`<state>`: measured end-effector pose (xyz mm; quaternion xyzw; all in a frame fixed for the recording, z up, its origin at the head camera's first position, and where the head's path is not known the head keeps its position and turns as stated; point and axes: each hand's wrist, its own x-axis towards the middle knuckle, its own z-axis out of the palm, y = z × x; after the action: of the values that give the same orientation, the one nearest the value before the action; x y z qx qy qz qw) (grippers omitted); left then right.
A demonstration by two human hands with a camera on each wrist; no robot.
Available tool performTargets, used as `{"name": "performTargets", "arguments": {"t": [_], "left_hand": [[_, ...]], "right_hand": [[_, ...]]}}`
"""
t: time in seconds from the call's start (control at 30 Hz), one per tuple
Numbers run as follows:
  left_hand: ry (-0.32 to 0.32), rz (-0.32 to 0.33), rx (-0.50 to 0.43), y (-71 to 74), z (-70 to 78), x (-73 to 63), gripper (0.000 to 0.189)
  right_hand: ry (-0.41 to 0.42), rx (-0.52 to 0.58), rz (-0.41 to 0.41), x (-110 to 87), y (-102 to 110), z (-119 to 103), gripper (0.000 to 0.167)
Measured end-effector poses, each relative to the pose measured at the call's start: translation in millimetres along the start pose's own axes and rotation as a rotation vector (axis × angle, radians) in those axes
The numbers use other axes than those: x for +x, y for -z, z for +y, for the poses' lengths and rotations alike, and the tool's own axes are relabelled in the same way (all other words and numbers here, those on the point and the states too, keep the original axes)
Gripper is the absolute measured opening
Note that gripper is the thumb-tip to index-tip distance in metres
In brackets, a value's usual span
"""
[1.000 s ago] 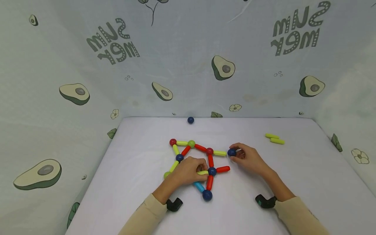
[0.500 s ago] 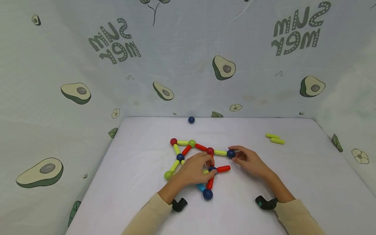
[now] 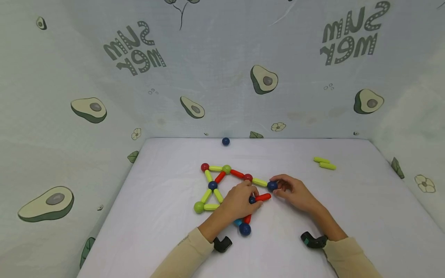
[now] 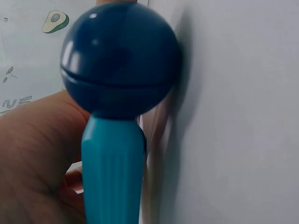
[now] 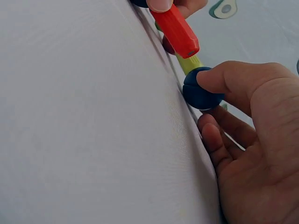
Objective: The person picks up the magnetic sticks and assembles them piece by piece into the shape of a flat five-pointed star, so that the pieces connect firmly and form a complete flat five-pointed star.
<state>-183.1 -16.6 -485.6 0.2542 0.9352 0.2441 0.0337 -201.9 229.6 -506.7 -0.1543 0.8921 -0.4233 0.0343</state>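
My right hand (image 3: 293,193) pinches a dark blue ball (image 5: 202,88) between thumb and fingers. A yellow-green magnetic rod (image 3: 259,182) joins that ball to a red ball (image 3: 248,177). My left hand (image 3: 240,200) pinches a red magnetic rod (image 5: 178,32) near its blue-ball end; the rod's free end points toward the right hand's ball, apart from it. The left hand hides part of the flat rod-and-ball frame. Below it sits a blue ball (image 3: 245,229) on a light blue rod (image 4: 113,172).
At the frame's left are a green ball (image 3: 199,207), a blue ball (image 3: 213,185) and a red ball (image 3: 205,167). A loose blue ball (image 3: 226,141) lies at the table's back edge. Two yellow-green rods (image 3: 327,166) lie at the back right.
The right hand has brought its blue ball onto the yellow-green rod's end, then slightly nearer. The left hand has moved right, from a yellow-green rod to the red rod, whose free end now tilts upward.
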Motion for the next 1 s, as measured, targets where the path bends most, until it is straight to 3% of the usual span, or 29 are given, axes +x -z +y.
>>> {"name": "performTargets", "arguments": {"t": [0.27, 0.53, 0.63, 0.8, 1.0], "left_hand": [[0.018, 0.069, -0.047, -3.8, 1.0, -1.4, 0.023], [0.044, 0.080, -0.050, -3.8, 1.5, -2.0, 0.029], [0.106, 0.086, -0.057, -2.0, 1.8, -3.0, 0.045], [0.263, 0.095, -0.022, -0.1, 1.2, -5.1, 0.062], [0.284, 0.077, 0.007, 4.5, -0.6, -7.3, 0.049]], "right_hand": [[0.029, 0.029, -0.008, -2.3, 0.5, 0.7, 0.036], [0.113, 0.034, -0.042, -1.9, 0.9, 2.3, 0.035], [0.133, 0.028, -0.042, -1.3, 0.9, 2.0, 0.036], [0.121, 0.019, -0.046, -1.4, 0.8, 1.3, 0.032], [-0.011, 0.033, 0.039, -2.8, 12.7, 3.4, 0.028]]}}
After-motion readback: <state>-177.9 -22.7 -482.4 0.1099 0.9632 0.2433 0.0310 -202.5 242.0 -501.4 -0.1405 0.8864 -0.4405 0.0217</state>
